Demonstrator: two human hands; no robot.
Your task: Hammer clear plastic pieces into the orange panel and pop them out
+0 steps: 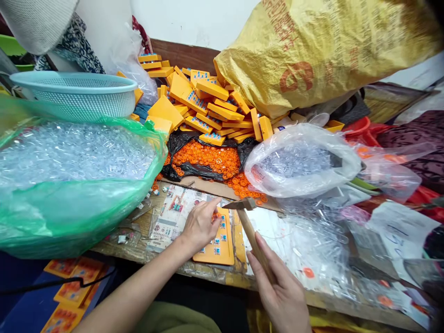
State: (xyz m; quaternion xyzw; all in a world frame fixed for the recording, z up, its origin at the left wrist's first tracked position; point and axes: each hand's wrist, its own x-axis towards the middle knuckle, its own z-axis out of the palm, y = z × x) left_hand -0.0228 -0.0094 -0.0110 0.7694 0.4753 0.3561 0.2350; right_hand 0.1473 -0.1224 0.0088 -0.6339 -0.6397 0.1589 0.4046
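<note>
My right hand [282, 289] is closed round the wooden handle of a hammer [255, 240]. Its dark metal head is raised at the right edge of an orange panel [213, 252], which lies flat on the worktable. Small blue-and-white square parts sit in rows on this panel. Over its upper left part is my left hand [201, 223], fingers bent and thumb near the index finger. Small orange rings [216, 216] show between thumb and finger; whether they are gripped or rest on the panel I cannot tell. A printed sheet [169, 222] lies left of the panel.
Behind stand a black bag of orange rings [208, 157] and a heap of orange panels [208, 104]. Clear plastic pieces fill a green bag [104, 199] at left and a white bag [305, 182] at right. More panels [74, 282] with orange rings lie low at left.
</note>
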